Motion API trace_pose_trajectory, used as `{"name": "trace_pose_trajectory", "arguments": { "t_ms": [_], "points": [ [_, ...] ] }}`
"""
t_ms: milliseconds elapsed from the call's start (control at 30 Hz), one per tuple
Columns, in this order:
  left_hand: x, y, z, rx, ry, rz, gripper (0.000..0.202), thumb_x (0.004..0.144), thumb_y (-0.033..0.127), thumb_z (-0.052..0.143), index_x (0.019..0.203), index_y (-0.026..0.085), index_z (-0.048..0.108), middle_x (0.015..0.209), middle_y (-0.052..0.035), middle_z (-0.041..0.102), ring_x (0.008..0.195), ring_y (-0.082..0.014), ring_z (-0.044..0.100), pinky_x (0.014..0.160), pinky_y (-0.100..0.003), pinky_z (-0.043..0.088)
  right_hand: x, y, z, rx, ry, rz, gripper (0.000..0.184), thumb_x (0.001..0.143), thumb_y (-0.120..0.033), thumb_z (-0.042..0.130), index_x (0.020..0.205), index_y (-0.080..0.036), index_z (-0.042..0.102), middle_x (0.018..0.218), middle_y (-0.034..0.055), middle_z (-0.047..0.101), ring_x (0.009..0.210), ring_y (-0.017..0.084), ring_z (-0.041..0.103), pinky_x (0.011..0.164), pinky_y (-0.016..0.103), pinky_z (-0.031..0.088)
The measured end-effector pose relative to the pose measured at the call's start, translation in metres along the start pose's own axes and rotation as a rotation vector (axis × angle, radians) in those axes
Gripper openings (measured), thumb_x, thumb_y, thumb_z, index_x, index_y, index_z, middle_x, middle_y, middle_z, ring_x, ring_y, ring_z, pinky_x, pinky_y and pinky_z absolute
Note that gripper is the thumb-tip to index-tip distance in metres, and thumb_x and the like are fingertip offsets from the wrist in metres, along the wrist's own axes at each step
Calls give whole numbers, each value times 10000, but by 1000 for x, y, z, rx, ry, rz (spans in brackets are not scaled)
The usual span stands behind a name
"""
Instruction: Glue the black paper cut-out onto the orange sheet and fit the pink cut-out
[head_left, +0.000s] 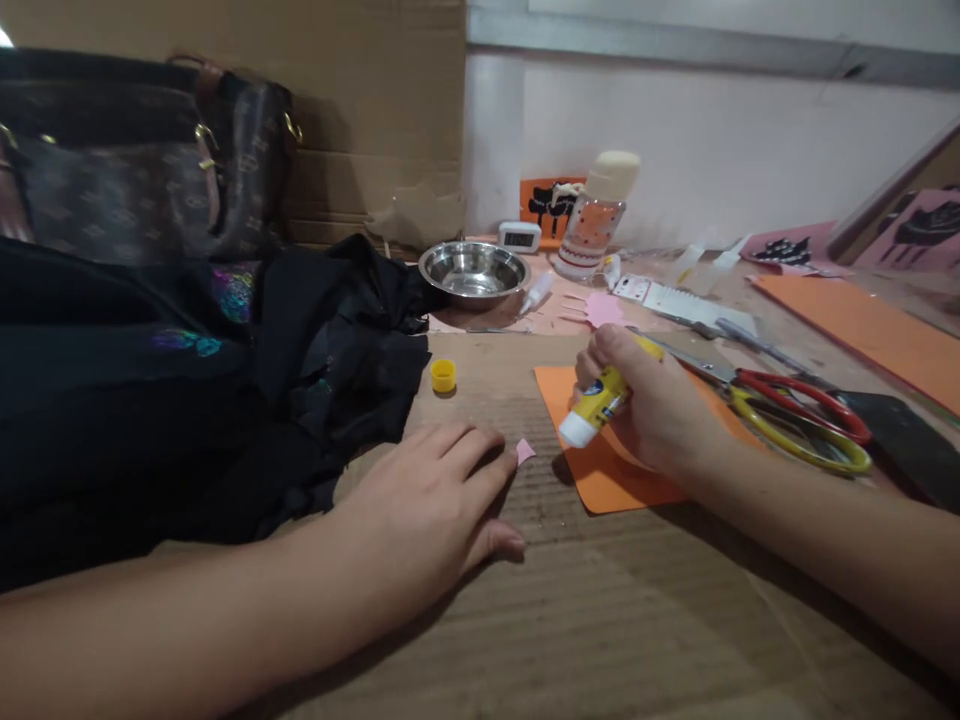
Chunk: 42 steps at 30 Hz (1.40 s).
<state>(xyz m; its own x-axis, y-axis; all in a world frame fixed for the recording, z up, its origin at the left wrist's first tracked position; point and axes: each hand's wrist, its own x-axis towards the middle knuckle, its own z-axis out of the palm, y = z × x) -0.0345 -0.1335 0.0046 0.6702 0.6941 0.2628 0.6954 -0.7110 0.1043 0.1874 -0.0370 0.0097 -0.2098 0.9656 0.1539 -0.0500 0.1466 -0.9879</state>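
Note:
In my right hand [637,395] is a yellow glue stick [604,398], gripped with its white end tilted down to the left. It hangs above an orange sheet of paper [626,488]. My left hand [439,485] lies flat on the cardboard with fingers stretched out and the thumb apart. A small pink paper scrap [526,452] shows at its fingertips, partly hidden by them. The yellow cap [443,376] of the glue stick stands on the cardboard beyond my left hand. A pink paper cutout [602,309] with thin strips lies behind my right hand.
Scissors [802,410] with red and yellow handles lie right, beside a dark flat object [907,440]. A metal bowl [474,272], small timer [519,237] and clear bottle [596,220] stand behind. Black cloth [187,400] and a brown handbag [142,160] fill the left.

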Motion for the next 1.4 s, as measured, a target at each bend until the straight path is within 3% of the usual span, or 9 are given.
{"name": "trace_pose_trajectory", "arguments": {
  "t_ms": [167,367,500,600,733,933,1067,1233,1400],
  "points": [
    [-3,2,0,29,7,46,572,964,507,578,1313,55,609,1091,-174,697,940,-316,652,787,-443,570,-1,8,-7,-91,-16,20,380,901,-512,653,656,-224,618,660,0,535,580,145,492,521,280,450],
    [-3,4,2,81,24,58,582,995,525,500,1312,52,618,1082,-176,683,953,-313,633,794,-434,551,-13,-6,-2,-289,-51,11,566,881,-712,588,690,-206,756,576,18,614,459,124,493,401,252,358],
    [-2,5,-1,75,-11,59,622,976,517,541,1336,12,595,1050,-163,656,946,-308,607,813,-432,534,-17,-14,5,-333,-76,-51,508,838,-687,668,676,-212,748,602,10,646,464,112,509,428,249,409],
    [-2,4,-1,67,-7,72,613,984,517,526,1321,11,603,1061,-158,647,951,-305,592,825,-424,521,-13,-8,4,-266,-64,8,482,797,-682,715,713,-208,738,596,-21,619,428,83,465,405,222,409],
    [-2,3,-1,75,9,79,612,983,506,538,1331,5,594,1029,-143,637,918,-293,575,807,-412,512,-8,-4,1,-144,-84,56,380,756,-585,809,797,-222,705,701,-31,664,525,107,582,463,215,487],
    [0,3,-1,60,-6,77,563,958,521,579,1229,35,659,1010,-134,638,927,-298,574,837,-425,510,-20,-19,9,-525,-165,-341,176,858,-370,756,796,-217,692,746,11,723,627,145,648,571,251,519],
    [0,2,-1,56,7,82,524,951,525,591,1167,56,681,1000,-129,636,926,-295,581,827,-412,514,-25,-22,14,-616,-246,-417,143,885,-344,732,809,-234,682,713,2,731,594,156,660,538,262,496],
    [-1,2,-2,73,11,79,544,956,526,581,1182,40,677,985,-134,640,915,-293,585,842,-416,511,-24,-19,13,-650,-205,-415,143,891,-351,722,820,-236,675,738,7,735,627,169,673,570,277,503],
    [-2,2,-1,68,12,87,525,964,511,576,1195,48,667,1002,-126,633,927,-288,575,848,-412,505,-19,-12,12,-635,-108,-294,198,878,-394,728,795,-224,669,729,15,720,605,169,647,554,284,490]
  ]
}}
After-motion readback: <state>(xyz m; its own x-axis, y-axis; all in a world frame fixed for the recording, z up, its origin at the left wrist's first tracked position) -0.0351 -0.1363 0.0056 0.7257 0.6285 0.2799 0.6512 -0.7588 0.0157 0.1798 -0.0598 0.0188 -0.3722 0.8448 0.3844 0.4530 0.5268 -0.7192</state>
